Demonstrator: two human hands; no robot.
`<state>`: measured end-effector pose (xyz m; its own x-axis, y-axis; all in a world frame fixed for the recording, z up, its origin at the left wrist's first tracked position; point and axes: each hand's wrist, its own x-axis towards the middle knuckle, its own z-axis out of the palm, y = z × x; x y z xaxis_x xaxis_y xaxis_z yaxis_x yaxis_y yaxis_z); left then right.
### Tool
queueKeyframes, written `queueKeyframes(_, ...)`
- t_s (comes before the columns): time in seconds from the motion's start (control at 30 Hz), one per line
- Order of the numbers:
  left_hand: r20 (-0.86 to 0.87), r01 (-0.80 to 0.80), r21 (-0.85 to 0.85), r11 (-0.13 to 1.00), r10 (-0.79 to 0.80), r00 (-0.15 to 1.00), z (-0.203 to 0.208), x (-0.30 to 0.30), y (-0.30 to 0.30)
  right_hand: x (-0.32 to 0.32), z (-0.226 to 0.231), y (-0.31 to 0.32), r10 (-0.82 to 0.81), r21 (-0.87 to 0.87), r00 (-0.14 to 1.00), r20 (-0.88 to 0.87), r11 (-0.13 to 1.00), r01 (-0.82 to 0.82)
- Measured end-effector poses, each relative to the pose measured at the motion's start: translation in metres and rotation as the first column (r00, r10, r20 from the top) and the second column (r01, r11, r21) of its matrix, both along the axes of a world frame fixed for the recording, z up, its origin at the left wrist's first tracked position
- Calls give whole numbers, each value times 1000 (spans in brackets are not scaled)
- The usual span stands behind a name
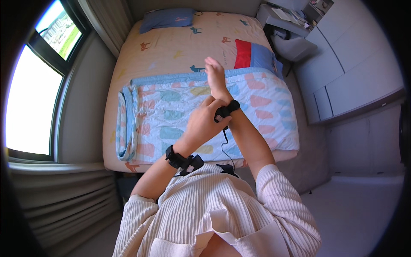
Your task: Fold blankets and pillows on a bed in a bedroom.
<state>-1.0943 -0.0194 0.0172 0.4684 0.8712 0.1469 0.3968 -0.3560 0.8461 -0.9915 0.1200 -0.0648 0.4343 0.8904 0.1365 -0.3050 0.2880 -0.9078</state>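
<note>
My left hand (pixel 202 122) reaches across and closes its fingers round a small black wrist-worn device (pixel 221 115) on my right wrist. The device's black strap (pixel 233 105) circles that wrist, and a thin dark cable (pixel 225 139) hangs from it. My right hand (pixel 216 79) is raised over the bed, seen edge-on, with its fingers stretched out and nothing in them. Around my left wrist sits a similar black device (pixel 193 164) on a strap. Below both hands lies a folded white quilt (pixel 171 115) with pastel patches and light blue edging.
The bed (pixel 171 53) has a peach sheet with animal prints. A blue pillow (pixel 165 20) lies at its far left, and a red and blue pillow (pixel 257 55) at right. A window (pixel 32 103) is left; a grey chair (pixel 293 47), desk (pixel 278 19) and cabinets (pixel 355 55) are right.
</note>
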Motion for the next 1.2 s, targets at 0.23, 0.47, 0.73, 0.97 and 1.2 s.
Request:
queueKeyframes(0.23,-614,257,427,867,70,786,-4,14,30,-18,-40,-31,-232,282,269,935,945,-167)
queueKeyframes(0.47,-629,257,347,902,20,777,-78,30,28,3,-108,-71,131,-307,-642,755,936,-170)
queueKeyframes(0.73,-344,33,-436,899,-201,917,-165,26,65,12,-117,-74,126,-371,-722,681,909,-192)
queueKeyframes(0.97,27,79,-788,611,-94,995,-93,16,31,11,-120,-71,131,-400,-737,663,894,-201)
queueKeyframes(1.2,143,166,-767,620,-87,986,-91,5,38,3,-121,-67,143,-434,-740,657,875,-216)
